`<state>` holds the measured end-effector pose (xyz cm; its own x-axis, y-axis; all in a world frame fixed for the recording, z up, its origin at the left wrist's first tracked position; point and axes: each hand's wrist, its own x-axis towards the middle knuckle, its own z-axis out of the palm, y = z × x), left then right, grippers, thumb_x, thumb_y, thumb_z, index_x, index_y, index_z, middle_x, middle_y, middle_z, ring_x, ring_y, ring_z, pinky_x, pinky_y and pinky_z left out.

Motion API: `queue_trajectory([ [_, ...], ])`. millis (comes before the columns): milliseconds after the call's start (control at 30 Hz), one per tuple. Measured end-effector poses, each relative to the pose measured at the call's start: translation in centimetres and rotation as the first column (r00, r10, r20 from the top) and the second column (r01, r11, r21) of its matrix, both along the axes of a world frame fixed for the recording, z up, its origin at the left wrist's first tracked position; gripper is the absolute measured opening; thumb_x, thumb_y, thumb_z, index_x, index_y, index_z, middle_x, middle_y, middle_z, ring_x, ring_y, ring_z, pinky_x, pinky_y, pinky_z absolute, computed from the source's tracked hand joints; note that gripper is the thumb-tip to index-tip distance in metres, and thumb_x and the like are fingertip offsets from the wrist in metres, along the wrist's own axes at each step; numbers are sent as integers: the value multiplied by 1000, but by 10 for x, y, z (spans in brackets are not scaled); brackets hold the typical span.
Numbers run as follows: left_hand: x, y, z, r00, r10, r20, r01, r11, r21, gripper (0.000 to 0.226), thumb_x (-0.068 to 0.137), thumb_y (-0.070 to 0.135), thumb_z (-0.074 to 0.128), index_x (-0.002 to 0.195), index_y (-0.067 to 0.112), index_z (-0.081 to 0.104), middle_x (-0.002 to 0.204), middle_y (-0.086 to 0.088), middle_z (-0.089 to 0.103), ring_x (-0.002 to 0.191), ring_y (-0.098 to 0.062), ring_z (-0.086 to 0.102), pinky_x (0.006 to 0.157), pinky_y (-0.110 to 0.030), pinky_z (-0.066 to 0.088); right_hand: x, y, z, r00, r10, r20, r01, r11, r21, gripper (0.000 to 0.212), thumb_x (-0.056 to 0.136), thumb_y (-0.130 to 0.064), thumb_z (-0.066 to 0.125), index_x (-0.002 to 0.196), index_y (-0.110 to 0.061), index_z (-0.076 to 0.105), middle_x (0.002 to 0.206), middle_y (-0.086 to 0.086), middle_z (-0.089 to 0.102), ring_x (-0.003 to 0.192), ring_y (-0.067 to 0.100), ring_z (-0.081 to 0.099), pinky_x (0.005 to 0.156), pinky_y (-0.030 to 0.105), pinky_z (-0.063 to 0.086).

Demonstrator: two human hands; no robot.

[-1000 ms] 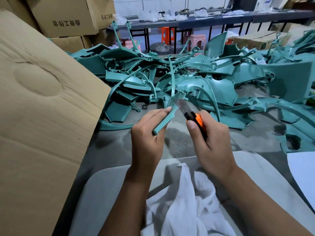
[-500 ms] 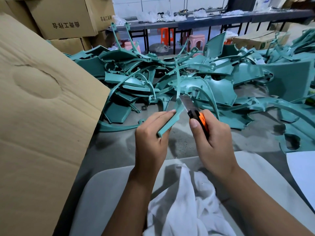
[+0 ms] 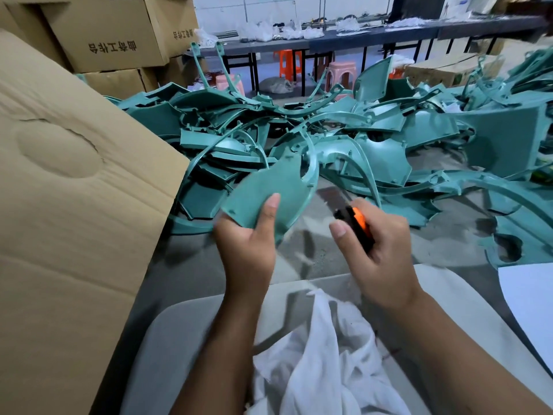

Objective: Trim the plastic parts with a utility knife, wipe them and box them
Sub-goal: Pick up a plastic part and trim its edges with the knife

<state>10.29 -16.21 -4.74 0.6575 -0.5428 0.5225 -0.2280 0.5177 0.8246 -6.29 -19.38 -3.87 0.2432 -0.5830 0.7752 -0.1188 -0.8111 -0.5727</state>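
My left hand (image 3: 250, 250) grips a flat, curved teal plastic part (image 3: 269, 190), thumb on its broad face, holding it just above the table. My right hand (image 3: 377, 256) holds an orange and black utility knife (image 3: 356, 226); its extended blade (image 3: 332, 199) points up and left, a short gap from the part's right edge. A crumpled white cloth (image 3: 323, 363) lies below my wrists. A large cardboard box flap (image 3: 74, 205) stands at the left.
A big heap of teal plastic parts (image 3: 344, 139) covers the grey table beyond my hands. Stacked cardboard boxes (image 3: 113, 34) stand at the back left. A white sheet (image 3: 529, 295) lies at the right edge. Stools and a long bench are in the background.
My left hand has turned the part from edge-on to show its broad face. The knife has drawn away from the part, to the right and lower.
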Motion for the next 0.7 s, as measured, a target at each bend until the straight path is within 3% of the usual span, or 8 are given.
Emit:
queue_trajectory([
  [67, 5, -3, 4, 971, 38, -237, -35, 999, 17, 17, 91, 17, 77, 103, 25, 69, 106, 22, 75, 101, -4, 73, 88, -26, 59, -2, -5, -2, 984, -123, 128, 119, 992, 37, 31, 106, -41, 55, 78, -37, 43, 62, -16, 41, 51, 5, 40, 48, 23, 32],
  [167, 16, -6, 8, 861, -21, -508, 13, 1000, -20, 22, 94, 18, 72, 115, 19, 65, 112, 13, 76, 105, -10, 72, 85, -32, 61, -7, -12, -5, 910, -261, 321, 181, 949, 259, 38, 105, -50, 55, 77, -25, 47, 62, 1, 45, 51, 27, 41, 44, 43, 36],
  [300, 34, -1, 9, 712, -230, -663, 233, 969, -86, 34, 96, 37, 66, 126, 21, 64, 123, -2, 73, 111, -22, 71, 84, -41, 61, -10, -20, -3, 802, -275, 531, -58, 847, 528, 41, 103, -49, 56, 81, -15, 49, 65, 8, 47, 53, 22, 41, 47, 33, 34],
  [400, 43, 7, 10, 629, -338, -700, 419, 906, -61, 51, 91, 45, 66, 134, 18, 59, 117, -1, 75, 98, -15, 75, 70, -28, 61, -13, -26, -1, 782, -200, 590, -289, 723, 627, 36, 99, -47, 58, 83, -15, 54, 63, 3, 50, 50, 18, 41, 45, 26, 36],
  [467, 47, 11, 14, 565, -452, -690, 591, 806, -45, 60, 87, 46, 64, 137, 14, 57, 96, 2, 77, 70, -8, 73, 54, -20, 56, -12, -27, -1, 777, -132, 615, -421, 618, 664, 34, 96, -47, 60, 86, -15, 56, 64, 3, 49, 49, 17, 40, 44, 26, 35],
  [533, 44, 14, 16, 530, -546, -649, 748, 662, 54, 52, 89, 42, 61, 127, 7, 63, 86, -5, 75, 57, -10, 69, 48, -20, 54, -10, -26, -1, 795, -35, 605, -503, 518, 692, 34, 89, -48, 67, 88, -14, 63, 66, 6, 50, 48, 17, 40, 42, 25, 34],
  [633, 35, 18, 12, 528, -594, -607, 841, 467, 275, 32, 89, 34, 65, 100, 6, 78, 85, -14, 76, 61, -20, 72, 52, -26, 58, -9, -23, -2, 835, 201, 512, -546, 418, 726, 44, 83, -57, 75, 98, -15, 72, 73, 9, 55, 46, 16, 44, 41, 23, 35],
  [700, 30, 18, 8, 486, -632, -603, 874, 356, 331, 36, 88, 32, 71, 109, 3, 76, 95, -19, 75, 69, -23, 74, 59, -29, 60, -8, -18, -2, 830, 331, 449, -554, 397, 731, 54, 81, -62, 79, 109, -16, 71, 76, 10, 57, 43, 16, 45, 41, 21, 39],
])
